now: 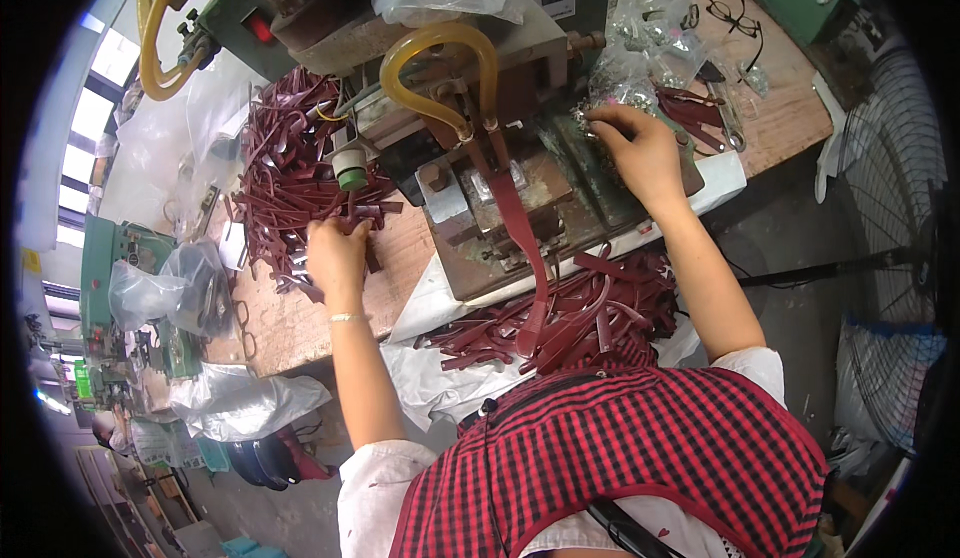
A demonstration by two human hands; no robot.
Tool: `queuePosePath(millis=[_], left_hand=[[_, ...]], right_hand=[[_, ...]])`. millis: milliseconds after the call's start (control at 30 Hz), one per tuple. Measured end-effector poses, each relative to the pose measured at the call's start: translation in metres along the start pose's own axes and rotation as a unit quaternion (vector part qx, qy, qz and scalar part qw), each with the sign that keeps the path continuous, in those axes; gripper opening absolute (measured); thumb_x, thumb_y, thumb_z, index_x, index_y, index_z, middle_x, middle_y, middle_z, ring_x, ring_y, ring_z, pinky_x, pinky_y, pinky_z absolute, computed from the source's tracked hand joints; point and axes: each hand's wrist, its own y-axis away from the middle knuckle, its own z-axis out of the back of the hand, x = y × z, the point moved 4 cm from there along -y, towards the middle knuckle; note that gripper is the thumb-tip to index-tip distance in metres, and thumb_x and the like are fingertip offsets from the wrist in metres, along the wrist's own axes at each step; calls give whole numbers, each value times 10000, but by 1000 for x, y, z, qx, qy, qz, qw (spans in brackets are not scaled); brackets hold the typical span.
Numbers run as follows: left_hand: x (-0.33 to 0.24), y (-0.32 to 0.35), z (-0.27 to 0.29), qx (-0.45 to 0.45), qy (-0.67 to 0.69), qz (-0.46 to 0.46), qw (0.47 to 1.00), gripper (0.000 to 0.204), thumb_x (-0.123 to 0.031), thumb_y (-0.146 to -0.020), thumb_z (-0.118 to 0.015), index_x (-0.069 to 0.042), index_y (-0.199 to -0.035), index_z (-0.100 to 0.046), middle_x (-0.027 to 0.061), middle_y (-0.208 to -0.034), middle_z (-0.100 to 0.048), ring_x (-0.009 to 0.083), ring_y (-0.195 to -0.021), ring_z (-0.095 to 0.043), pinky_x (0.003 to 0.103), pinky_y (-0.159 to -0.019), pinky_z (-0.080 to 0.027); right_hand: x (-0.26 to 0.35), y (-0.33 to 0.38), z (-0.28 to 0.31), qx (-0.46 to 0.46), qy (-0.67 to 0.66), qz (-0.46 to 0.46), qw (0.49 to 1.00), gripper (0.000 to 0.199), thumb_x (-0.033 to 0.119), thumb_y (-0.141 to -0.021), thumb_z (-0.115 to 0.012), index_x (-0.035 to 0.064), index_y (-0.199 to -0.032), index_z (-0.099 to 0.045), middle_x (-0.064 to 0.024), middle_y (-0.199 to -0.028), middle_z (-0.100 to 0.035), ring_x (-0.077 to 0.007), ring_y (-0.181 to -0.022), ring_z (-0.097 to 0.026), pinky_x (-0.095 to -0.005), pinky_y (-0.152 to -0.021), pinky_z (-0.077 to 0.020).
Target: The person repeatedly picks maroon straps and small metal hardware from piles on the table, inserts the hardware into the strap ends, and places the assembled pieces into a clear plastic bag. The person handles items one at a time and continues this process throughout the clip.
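Observation:
My left hand (337, 255) rests at the near side of a heap of dark red strips (295, 173), its fingers apart over the strips. The strips are long and flat, shaped like eyeglass temples. My right hand (645, 158) is over the right side of the machine bed, thumb and forefinger pinched together beside small shiny metal pieces (582, 116). What the pinch holds is too small to make out. Between my hands, a single dark red strip (518, 223) hangs from the press (470, 173), running down toward me.
More red strips (590, 303) lie in front of the machine, against my checked apron. Yellow hoses (440, 38) loop above the press. A green button (350, 178) stands near my left hand. Plastic bags (640, 48), eyeglass frames (733, 18) and a fan (890, 178) are to the right.

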Motion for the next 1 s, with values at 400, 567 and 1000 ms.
queuePosePath(millis=[400,567,1000], left_hand=[[0,2,-25,74,17,60,995,400,-402,-789,-840,-35,-920,-751,184,-946,-752,387,-888,-722,453,-760,-558],[1,1,-33,96,83,61,990,338,-279,-829,-798,11,-1000,-761,220,-923,-755,331,-854,-743,406,-799,-560],[-76,69,114,-180,597,-166,764,178,-94,-1048,-582,46,-1116,-670,131,-953,-701,138,-667,-621,230,-627,-491]], right_hand=[[65,43,33,27,-105,10,994,144,21,-916,-711,-4,-1052,-749,-59,-1025,-749,-126,-957,-678,-261,-882,-517],[99,20,-31,91,-215,15,972,253,34,-844,-740,-19,-1082,-673,-99,-957,-743,-180,-922,-715,-312,-872,-543],[125,37,-38,116,-339,-98,928,430,-24,-884,-686,-39,-1293,-554,-77,-1022,-708,-126,-939,-654,-264,-875,-499]])
